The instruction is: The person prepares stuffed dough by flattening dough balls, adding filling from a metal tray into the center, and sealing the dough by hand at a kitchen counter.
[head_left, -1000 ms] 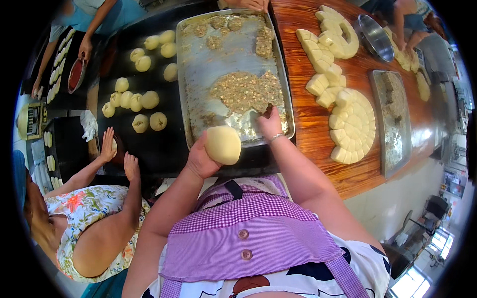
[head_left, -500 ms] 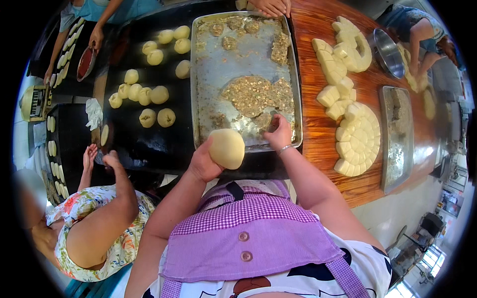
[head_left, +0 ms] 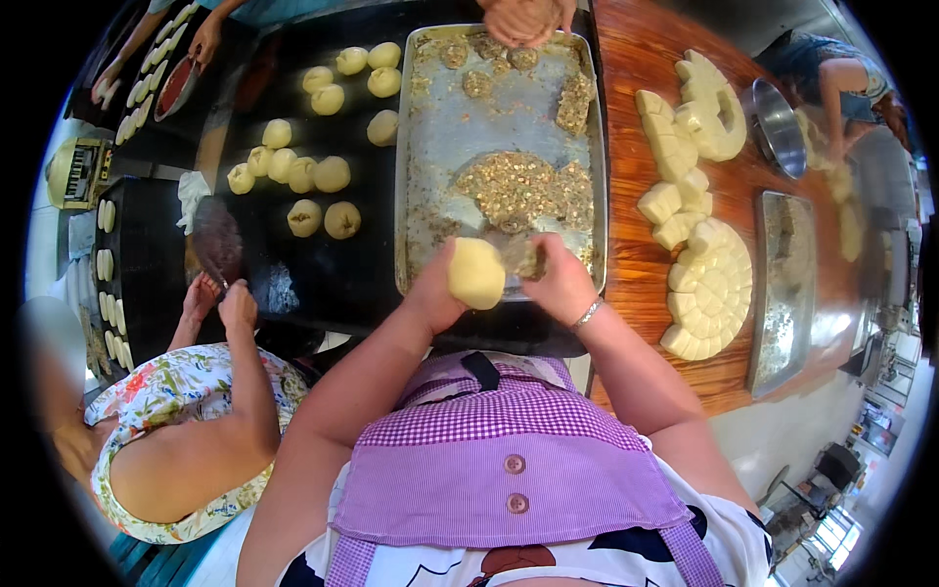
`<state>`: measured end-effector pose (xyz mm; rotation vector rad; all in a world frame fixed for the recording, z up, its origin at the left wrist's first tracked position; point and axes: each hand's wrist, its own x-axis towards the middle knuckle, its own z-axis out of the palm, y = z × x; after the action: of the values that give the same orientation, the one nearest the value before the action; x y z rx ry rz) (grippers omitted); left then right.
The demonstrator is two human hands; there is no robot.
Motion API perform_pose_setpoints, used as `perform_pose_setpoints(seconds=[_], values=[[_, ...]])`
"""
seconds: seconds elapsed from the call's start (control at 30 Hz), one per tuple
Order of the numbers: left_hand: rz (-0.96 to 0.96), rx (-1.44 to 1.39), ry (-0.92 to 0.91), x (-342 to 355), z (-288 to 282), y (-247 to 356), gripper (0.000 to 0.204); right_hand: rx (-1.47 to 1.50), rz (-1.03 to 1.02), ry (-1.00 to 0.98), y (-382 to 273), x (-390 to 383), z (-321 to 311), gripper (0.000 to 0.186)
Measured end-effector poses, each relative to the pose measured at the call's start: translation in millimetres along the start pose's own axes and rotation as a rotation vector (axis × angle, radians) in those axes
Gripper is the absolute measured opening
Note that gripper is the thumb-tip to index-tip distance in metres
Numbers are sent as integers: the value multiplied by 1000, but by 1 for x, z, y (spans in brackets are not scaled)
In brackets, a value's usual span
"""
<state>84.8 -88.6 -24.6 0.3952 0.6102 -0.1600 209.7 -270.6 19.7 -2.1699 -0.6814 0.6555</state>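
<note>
In my left hand (head_left: 435, 292) rests a smooth, pale yellow round of dough (head_left: 476, 274), tilted up with my fingers behind it. Close by on its right, my right hand (head_left: 569, 286) pinches a small, blurred lump of nutty filling (head_left: 530, 260). Both hands are over the near edge of a shallow metal tray (head_left: 403, 157). Inside the tray lies a broad mound of chunky filling (head_left: 509, 186), with a few rounded filling balls (head_left: 477, 84) near the far end and a block of filling (head_left: 574, 104) at the far right.
Several dough balls (head_left: 301, 174) sit on the black tabletop to the left. On the wooden table at right lie scored dough pieces (head_left: 712, 289), a steel bowl (head_left: 780, 129) and another tray (head_left: 782, 293). A co-worker's hands (head_left: 528, 20) reach over the far edge; another person (head_left: 186, 430) works at left.
My right hand has come up off the filling with a lump and moved nearer the dough. The dough has turned more edge-on. At left, the co-worker's dark flat tool has swung up.
</note>
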Motion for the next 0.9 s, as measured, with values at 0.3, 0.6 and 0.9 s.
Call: perform_pose_setpoints(seconds=[0.3, 0.6, 0.9], values=[[82, 2, -141, -5, 36, -9, 43, -156, -439, -50, -46, 12, -21, 63], [156, -166, -93, -15, 62, -16, 43, 1516, 400, -121, -35, -1, 35, 56], [542, 279, 291, -25, 84, -33, 29, 1067, 21, 246, -51, -7, 57, 34]])
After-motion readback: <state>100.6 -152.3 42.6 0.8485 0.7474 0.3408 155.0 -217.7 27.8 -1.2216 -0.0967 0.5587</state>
